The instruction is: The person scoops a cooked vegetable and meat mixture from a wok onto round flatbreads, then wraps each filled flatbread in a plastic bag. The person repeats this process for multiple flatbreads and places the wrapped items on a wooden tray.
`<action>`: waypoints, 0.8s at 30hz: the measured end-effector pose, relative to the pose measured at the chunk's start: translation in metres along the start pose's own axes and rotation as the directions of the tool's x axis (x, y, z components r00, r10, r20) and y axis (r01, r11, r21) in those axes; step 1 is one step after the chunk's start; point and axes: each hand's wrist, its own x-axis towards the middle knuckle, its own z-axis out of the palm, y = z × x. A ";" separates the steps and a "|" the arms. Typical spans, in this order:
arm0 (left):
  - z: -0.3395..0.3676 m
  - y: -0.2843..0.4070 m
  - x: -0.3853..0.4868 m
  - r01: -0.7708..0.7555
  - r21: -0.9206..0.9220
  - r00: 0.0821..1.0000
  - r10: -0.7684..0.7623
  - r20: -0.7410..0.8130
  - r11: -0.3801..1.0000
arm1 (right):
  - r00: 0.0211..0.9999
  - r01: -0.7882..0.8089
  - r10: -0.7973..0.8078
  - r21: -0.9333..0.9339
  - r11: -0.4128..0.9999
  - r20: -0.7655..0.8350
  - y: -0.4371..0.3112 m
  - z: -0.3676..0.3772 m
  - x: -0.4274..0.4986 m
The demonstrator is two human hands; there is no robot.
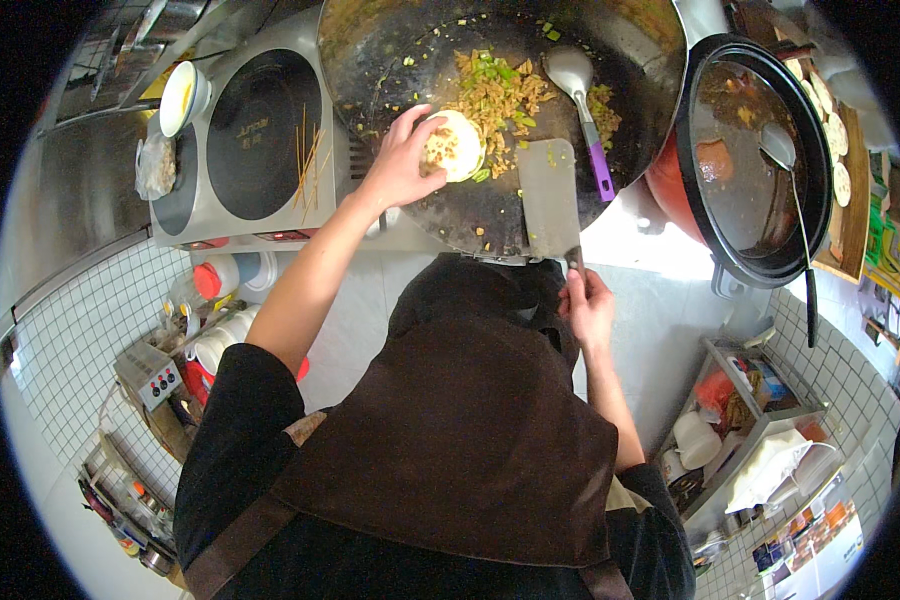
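My left hand (403, 166) grips a round, browned flatbread (454, 146) by its edge, over the large round chopping surface. The bread lies against the lower left side of a heap of chopped meat and green pepper (499, 94). My right hand (589, 304) is closed around the handle of a broad cleaver (549, 195), whose blade lies flat just right of the bread. A metal spoon with a purple handle (596, 150) rests right of the heap, beside a smaller pile of chopped filling (604, 118).
At left, a double cooktop (266, 135) carries thin wooden skewers (309, 165), a bowl (183, 99) and a plastic bag (156, 166). At right stands a pot of brown broth (750, 195) with a ladle (778, 146) in it. Flatbreads (836, 135) lie on a wooden board beyond it.
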 end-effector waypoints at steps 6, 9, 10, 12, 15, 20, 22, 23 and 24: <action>0.003 0.025 0.022 0.056 0.203 0.961 -0.108 0.253 0.978 | 0.976 0.048 -0.096 0.239 0.970 0.196 0.004 0.038 0.049; 0.002 0.032 0.030 0.112 0.226 0.940 -0.177 0.290 0.968 | 0.977 -0.047 -0.008 0.256 0.965 0.211 0.006 0.033 0.058; 0.002 0.033 0.030 0.116 0.209 0.941 -0.175 0.289 0.971 | 0.976 -0.023 -0.038 0.272 0.962 0.217 0.007 0.028 0.058; 0.001 0.033 0.029 0.128 0.179 0.942 -0.176 0.287 0.976 | 0.974 0.017 -0.078 0.275 0.961 0.211 0.008 0.020 0.056; 0.000 0.030 0.023 0.138 0.135 0.960 -0.166 0.225 0.981 | 0.977 0.058 -0.098 0.209 0.976 0.190 0.005 0.014 0.051; 0.002 0.025 0.017 0.078 0.074 0.986 -0.088 0.143 0.994 | 0.886 0.423 -0.463 -0.439 0.793 0.017 -0.011 0.018 0.035; 0.004 0.023 0.017 0.077 0.068 0.987 -0.086 0.137 0.995 | 0.826 0.495 -0.564 -0.504 0.708 0.020 -0.019 0.021 0.026; 0.005 0.023 0.017 0.078 0.065 0.987 -0.086 0.138 0.995 | 0.783 0.534 -0.622 -0.537 0.653 0.022 -0.022 0.023 0.021; 0.005 0.022 0.017 0.078 0.060 0.987 -0.086 0.139 0.995 | 0.761 0.533 -0.649 -0.590 0.606 0.020 -0.025 0.024 0.016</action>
